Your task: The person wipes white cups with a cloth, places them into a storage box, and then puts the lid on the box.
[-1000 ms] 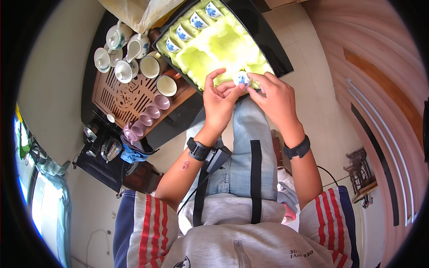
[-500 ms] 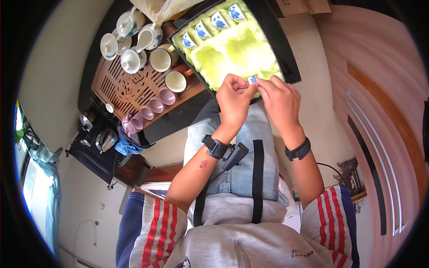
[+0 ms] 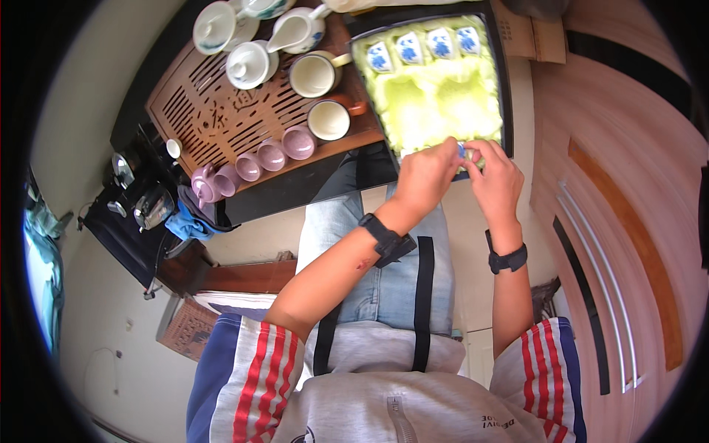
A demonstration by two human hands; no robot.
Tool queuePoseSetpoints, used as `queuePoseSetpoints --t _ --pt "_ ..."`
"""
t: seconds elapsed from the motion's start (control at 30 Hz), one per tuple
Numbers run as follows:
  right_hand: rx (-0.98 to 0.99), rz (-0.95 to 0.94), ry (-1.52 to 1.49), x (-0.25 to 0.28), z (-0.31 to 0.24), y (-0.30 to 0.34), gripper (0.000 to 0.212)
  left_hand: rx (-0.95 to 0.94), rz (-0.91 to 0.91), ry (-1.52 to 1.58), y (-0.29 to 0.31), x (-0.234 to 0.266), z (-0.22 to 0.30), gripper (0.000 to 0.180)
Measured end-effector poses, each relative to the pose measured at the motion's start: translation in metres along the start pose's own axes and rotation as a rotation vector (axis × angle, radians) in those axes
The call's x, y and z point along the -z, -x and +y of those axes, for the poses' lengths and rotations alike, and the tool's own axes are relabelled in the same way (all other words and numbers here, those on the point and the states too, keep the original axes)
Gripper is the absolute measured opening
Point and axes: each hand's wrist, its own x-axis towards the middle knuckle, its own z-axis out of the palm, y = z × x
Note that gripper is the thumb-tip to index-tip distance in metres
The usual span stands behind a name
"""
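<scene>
A small white cup with a blue pattern (image 3: 461, 150) is between my two hands at the near edge of a black box (image 3: 507, 103) lined with yellow-green satin. My left hand (image 3: 430, 176) has its fingers closed against the cup's left side and hides much of it. My right hand (image 3: 496, 176) pinches the cup from the right with thumb and fingers. Along the box's far side, several matching blue-and-white cups (image 3: 409, 48) lie in a row in the lining. Hollows in the satin (image 3: 425, 103) show between that row and my hands.
Left of the box is a slatted wooden tea tray (image 3: 214, 96) with several purple cups (image 3: 299, 142), a small purple teapot (image 3: 204, 184), mugs (image 3: 329, 119), a white pitcher (image 3: 298, 31) and lidded white bowls (image 3: 249, 65). Cardboard (image 3: 543, 37) stands beyond the box's right side.
The view has shifted, so box, tray and hands appear farther right and lower. Both hands stay at the cup by the box's near edge; my left hand has turned and covers more of it.
</scene>
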Motion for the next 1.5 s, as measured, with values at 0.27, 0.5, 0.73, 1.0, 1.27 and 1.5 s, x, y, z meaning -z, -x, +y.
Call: queuePoseSetpoints --t 0.27,0.5,0.73,1.0,1.27,1.5 --pt "-0.098 -0.118 -0.032 0.010 -0.020 -0.010 0.023 -0.060 -0.062 0.112 0.003 0.024 -0.011 0.027" --pt "-0.031 0.169 0.126 -0.006 -0.088 -0.007 0.012 0.066 0.133 0.034 0.049 0.177 -0.062 0.019" --pt "0.287 -0.035 -0.085 -0.074 -0.222 -0.014 0.011 0.259 0.505 -0.593 0.090 0.366 -0.192 0.017" --pt "0.441 -0.279 -0.149 -0.136 -0.293 -0.001 0.013 0.282 0.371 -0.780 0.063 0.441 -0.292 0.062" --pt "0.431 -0.202 -0.169 -0.141 -0.264 0.005 0.011 0.361 0.222 -0.859 0.057 0.439 -0.252 0.045" --pt "0.238 -0.191 -0.462 -0.105 -0.226 0.011 0.043 -0.037 -0.108 -0.208 0.040 0.318 -0.094 0.053"
